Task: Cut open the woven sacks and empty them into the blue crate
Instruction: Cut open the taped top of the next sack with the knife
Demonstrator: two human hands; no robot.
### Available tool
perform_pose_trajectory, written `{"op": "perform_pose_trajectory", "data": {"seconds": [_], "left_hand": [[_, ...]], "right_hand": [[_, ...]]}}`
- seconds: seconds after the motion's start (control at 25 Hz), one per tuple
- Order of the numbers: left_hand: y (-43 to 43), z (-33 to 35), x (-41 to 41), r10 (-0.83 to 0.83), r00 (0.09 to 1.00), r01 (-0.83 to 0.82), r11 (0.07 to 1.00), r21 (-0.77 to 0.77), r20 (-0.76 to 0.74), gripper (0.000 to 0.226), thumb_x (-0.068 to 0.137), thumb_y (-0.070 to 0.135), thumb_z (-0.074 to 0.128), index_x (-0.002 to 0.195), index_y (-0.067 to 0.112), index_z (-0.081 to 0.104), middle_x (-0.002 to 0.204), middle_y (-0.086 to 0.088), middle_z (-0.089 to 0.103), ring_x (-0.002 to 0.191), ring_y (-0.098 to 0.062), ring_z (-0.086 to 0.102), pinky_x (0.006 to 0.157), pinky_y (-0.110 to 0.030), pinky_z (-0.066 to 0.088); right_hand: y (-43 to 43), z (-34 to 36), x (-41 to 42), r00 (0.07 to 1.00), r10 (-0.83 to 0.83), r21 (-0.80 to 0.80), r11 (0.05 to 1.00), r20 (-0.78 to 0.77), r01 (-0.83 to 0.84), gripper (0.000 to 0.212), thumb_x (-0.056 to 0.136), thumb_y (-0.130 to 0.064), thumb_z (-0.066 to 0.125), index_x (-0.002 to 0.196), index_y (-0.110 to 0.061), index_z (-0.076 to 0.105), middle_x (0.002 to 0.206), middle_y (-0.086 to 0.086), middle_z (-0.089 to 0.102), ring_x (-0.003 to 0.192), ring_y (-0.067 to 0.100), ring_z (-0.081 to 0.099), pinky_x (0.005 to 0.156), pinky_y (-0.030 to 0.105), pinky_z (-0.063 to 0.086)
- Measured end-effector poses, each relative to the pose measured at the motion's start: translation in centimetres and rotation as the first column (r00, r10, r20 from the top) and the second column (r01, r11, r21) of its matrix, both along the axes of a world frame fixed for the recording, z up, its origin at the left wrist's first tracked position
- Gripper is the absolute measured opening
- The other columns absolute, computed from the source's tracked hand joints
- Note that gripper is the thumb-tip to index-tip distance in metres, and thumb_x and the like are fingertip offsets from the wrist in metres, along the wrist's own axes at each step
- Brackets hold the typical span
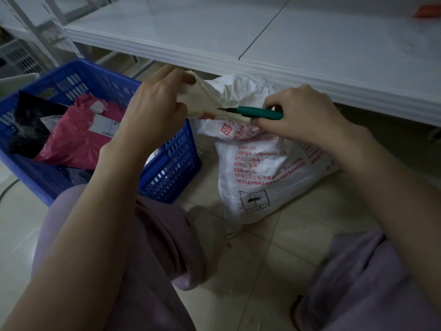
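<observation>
Left hand (152,103) pinches the crinkled white woven sack (257,168) top; right hand (303,115) grips a slim green knife (257,113), blade between hands; perforated blue crate (171,168) beneath the left wrist

Tiled floor (281,249) — blue crate (171,168) and white woven sack (257,177) directly on it

L hand (155,108) left of centre, back up, thumb + fingers pinching top edge of sack (257,168). L forearm bare, runs from near-left corner up to it, wrist approx straight. R hand (307,120) to the right at about same depth, fingers curled round green knife (257,112), blade pointing left twd L hand. R forearm bare, enters from near right. Hands apart.
</observation>
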State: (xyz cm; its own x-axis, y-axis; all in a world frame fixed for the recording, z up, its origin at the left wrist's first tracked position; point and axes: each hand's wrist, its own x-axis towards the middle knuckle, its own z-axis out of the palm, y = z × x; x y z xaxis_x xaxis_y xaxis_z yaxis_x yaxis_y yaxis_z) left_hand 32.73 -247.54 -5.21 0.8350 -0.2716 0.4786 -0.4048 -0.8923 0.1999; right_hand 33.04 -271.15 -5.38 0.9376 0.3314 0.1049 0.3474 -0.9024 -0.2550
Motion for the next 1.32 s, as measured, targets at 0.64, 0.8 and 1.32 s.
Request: {"op": "perform_pose_trajectory", "data": {"seconds": [0.64,0.8,1.32], "left_hand": [[0.0,0.4,-0.3,0.123,0.973,-0.124,0.992,-0.01,0.194,0.024,0.085,-0.003,0.05,0.092,0.007,0.072,0.113,-0.01,0.065,0.099,-0.03,0.062,0.074,-0.041,0.052],[-1.0,0.8,-1.1,0.048,0.982,-0.108,0.936,0.335,0.182,0.01,0.073,0.002,0.071,0.075,0.011,0.073,0.142,-0.012,0.046,0.133,-0.031,0.038,0.103,-0.048,0.03],[-3.3,0.3,-1.1,0.081,0.977,-0.155,0.906,0.394,0.198,0.022,0.087,0.018,0.058,0.107,0.017,0.068,0.108,-0.003,0.068,0.102,-0.028,0.056,0.095,-0.045,0.025]], "right_hand": [[0.8,-3.1,2.7,0.983,-0.135,0.447,0.877,-0.128,0.179,0.012,0.081,-0.01,0.073,0.084,-0.015,0.063,0.092,0.004,0.068,0.084,0.015,0.061,0.068,0.022,0.041],[1.2,-2.5,2.1,0.965,-0.24,0.49,0.832,-0.102,0.259,0.012,0.079,-0.012,0.074,0.081,-0.013,0.062,0.084,0.0,0.065,0.081,0.014,0.06,0.071,0.022,0.046],[0.3,0.5,-0.4,0.947,-0.225,0.464,0.83,-0.228,0.309,0.042,0.064,-0.022,0.086,0.068,-0.021,0.045,0.084,0.004,0.067,0.078,0.017,0.061,0.071,0.03,0.049]]}}
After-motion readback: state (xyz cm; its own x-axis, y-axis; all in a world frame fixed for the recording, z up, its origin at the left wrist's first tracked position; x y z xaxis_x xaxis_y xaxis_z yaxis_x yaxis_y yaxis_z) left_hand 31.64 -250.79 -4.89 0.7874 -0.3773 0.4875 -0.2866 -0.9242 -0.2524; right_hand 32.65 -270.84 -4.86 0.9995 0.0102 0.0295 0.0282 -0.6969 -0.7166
